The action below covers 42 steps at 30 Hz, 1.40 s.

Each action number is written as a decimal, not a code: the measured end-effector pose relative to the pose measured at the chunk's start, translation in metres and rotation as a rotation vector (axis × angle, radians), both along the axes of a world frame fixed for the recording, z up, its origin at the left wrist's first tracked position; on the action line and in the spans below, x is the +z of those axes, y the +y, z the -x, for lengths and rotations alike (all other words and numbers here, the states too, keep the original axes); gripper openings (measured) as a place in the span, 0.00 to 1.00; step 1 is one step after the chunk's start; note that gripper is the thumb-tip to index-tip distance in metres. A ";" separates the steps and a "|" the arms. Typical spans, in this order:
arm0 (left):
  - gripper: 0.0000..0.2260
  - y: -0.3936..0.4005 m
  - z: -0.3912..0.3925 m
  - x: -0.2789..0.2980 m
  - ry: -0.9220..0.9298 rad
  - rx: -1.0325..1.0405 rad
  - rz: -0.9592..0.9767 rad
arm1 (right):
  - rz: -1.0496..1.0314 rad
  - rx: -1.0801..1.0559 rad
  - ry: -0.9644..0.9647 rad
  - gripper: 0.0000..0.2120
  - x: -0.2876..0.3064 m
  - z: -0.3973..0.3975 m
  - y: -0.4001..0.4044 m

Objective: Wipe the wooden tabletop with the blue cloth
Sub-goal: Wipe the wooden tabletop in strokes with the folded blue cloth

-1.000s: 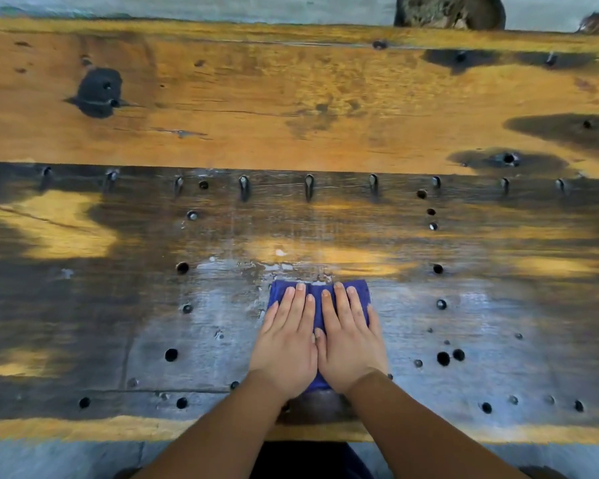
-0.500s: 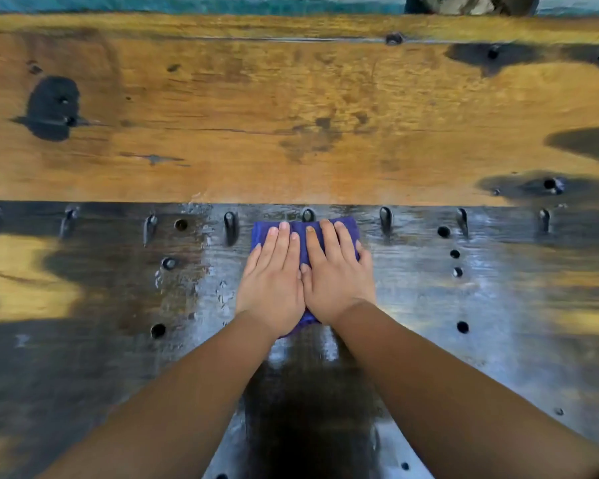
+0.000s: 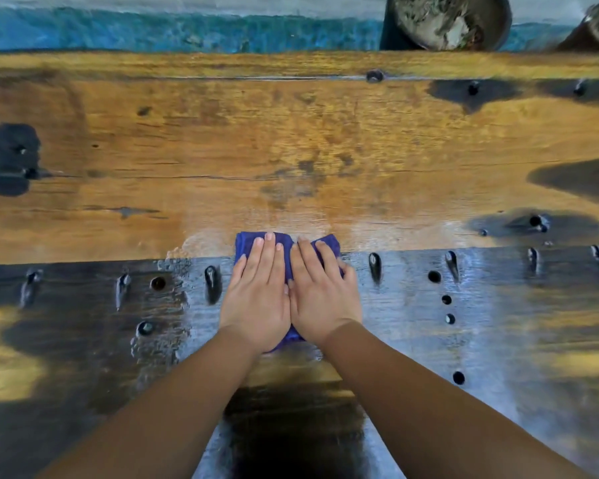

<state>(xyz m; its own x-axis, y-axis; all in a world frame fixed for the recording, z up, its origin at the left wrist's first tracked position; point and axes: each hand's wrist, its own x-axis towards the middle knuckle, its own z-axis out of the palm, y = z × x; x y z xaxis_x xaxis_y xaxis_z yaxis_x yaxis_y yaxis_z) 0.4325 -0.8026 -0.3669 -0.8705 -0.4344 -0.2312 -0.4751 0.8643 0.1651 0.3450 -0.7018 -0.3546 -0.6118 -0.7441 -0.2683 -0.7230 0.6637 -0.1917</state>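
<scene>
pressing hands [image 3: 289, 292] on blue cloth [image 3: 248, 242]

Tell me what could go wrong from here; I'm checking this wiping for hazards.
1. The blue cloth lies across the seam between the planks of the wooden tabletop, beside dark slots; it might snag there.
2. The left hand and right hand press on a wet-looking surface; they could slip, especially reaching forward.
</scene>
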 end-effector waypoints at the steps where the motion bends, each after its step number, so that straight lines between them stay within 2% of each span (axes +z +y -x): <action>1: 0.27 -0.006 0.009 0.000 0.009 0.001 0.005 | 0.016 -0.025 -0.007 0.28 -0.001 0.007 -0.006; 11: 0.26 -0.071 0.086 0.007 0.078 -0.004 0.023 | 0.111 -0.179 0.050 0.29 -0.011 0.075 -0.070; 21: 0.25 -0.135 0.171 0.010 0.164 0.027 0.043 | 0.157 -0.225 0.054 0.30 -0.012 0.160 -0.139; 30: 0.26 -0.184 0.229 0.010 0.185 0.028 0.073 | 0.183 -0.178 0.070 0.29 -0.009 0.220 -0.186; 42: 0.26 -0.207 0.262 0.012 0.169 0.078 0.115 | 0.225 -0.119 0.101 0.29 -0.010 0.260 -0.217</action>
<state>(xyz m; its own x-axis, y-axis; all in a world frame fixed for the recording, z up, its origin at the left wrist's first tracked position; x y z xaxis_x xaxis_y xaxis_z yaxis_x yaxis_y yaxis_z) 0.1702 -1.0100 -0.3551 -0.8552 -0.5174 -0.0302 -0.5156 0.8435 0.1506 0.0850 -0.9183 -0.3641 -0.7139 -0.6992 -0.0378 -0.6652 0.6941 -0.2752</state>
